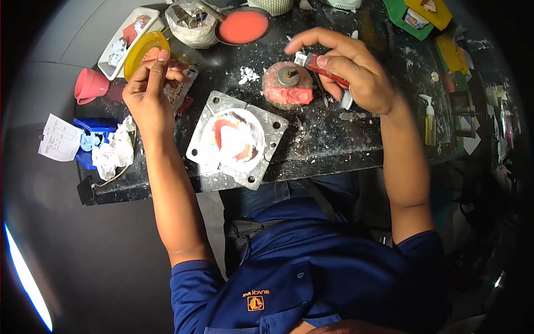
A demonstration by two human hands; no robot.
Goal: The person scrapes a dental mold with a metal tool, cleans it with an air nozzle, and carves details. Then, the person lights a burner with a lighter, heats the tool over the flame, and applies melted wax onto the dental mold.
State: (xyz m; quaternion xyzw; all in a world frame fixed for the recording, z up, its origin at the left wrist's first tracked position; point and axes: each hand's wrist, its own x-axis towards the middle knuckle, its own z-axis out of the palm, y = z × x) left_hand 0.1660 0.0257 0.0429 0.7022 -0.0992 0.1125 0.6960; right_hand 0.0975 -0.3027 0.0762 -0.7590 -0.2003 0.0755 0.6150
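My right hand is closed around a red lighter, its metal top pointing left with the index finger arched above it. Just left of the lighter stands a round spirit burner with a metal cap; a pink wax piece lies against its front. My left hand is raised, thumb pressed to the fingertips; whatever is pinched there is hidden. Between my forearms, a metal flask half lies on the bench, filled with white plaster around a pink denture form. Glare washes out part of the plaster.
Around the dark bench are a yellow bowl, a white tray, a pink cup, a blue tray, a pan of pink material and a pump bottle. White crumbs litter the surface.
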